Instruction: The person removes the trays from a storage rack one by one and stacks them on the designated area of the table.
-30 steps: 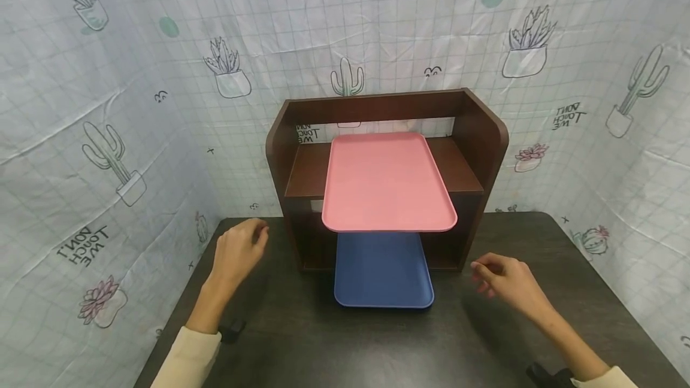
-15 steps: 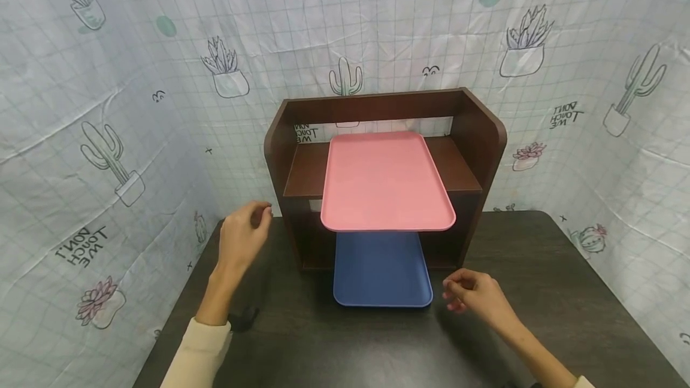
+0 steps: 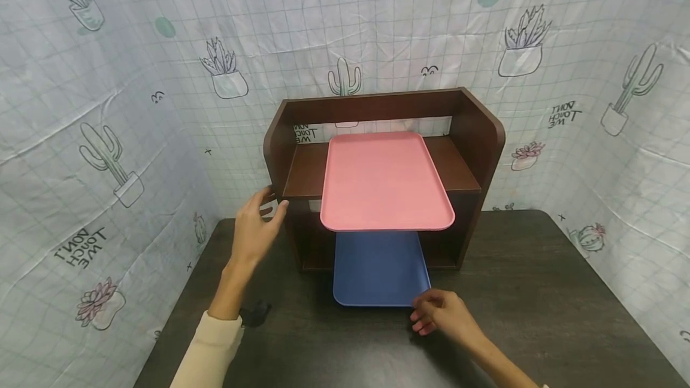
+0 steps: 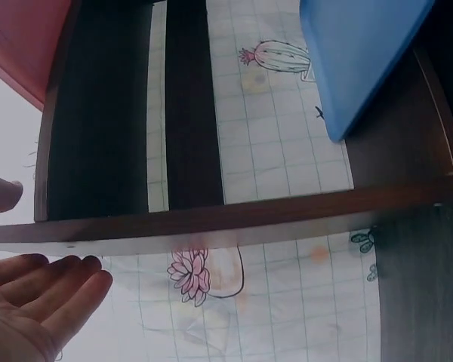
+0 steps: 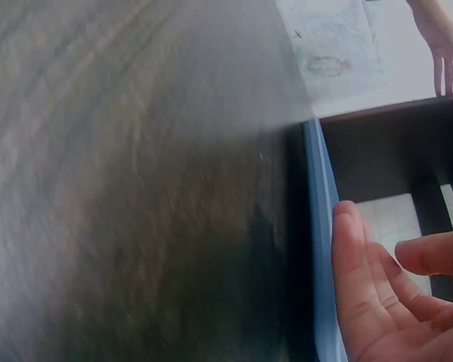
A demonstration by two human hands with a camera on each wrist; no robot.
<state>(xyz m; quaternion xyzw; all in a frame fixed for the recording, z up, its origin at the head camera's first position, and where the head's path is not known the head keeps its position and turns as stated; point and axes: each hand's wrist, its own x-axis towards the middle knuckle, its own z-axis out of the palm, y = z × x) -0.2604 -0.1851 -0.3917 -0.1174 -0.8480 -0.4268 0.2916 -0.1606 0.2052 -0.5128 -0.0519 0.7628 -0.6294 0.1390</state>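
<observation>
A dark brown wooden shelf unit holds two trays that jut out of its front. The pink tray lies on the upper level, and lower down is the blue tray. My left hand is at the shelf's left side panel. In the left wrist view its fingers stretch along the outer side of the board, the thumb on the other side. My right hand is at the near right corner of the blue tray. Its fingertips lie right at the tray's edge, the thumb held apart.
The shelf stands on a dark wood-grain table. A white grid curtain printed with cactus drawings encloses the back and both sides. A black strap shows beside the left sleeve.
My left hand has moved up and right to the shelf's side panel, its thumb and fingers spreading. My right hand has moved left and nearer to the blue tray's corner. Both trays stay put.
</observation>
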